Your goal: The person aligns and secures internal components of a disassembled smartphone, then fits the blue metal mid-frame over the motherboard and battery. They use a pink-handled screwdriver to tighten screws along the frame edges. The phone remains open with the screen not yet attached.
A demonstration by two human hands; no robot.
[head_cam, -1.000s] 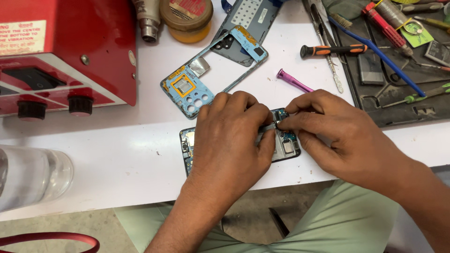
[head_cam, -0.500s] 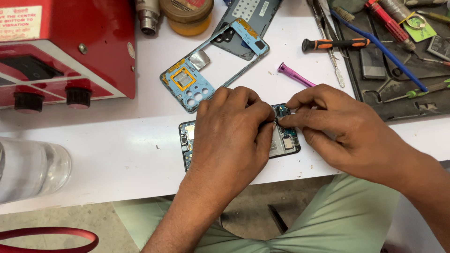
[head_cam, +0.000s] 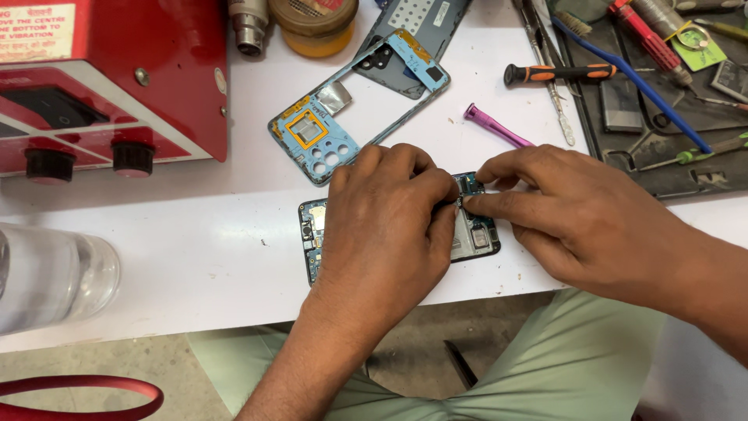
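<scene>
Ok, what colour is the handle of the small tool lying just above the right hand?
Purple-pink. The small tool shows in the head view, on the white table.

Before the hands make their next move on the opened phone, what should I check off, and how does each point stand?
1. Opened phone lies flat on the white table: ok.
2. Left hand rests over the phone and steadies it: ok.
3. Right hand has its fingertips at the phone's top edge: ok.
4. What the fingertips pinch: cannot tell, it is hidden between the hands.
5. Blue mid-frame lies apart from the phone, behind the hands: ok.
6. Purple tool lies free close behind the right hand: ok.
</scene>
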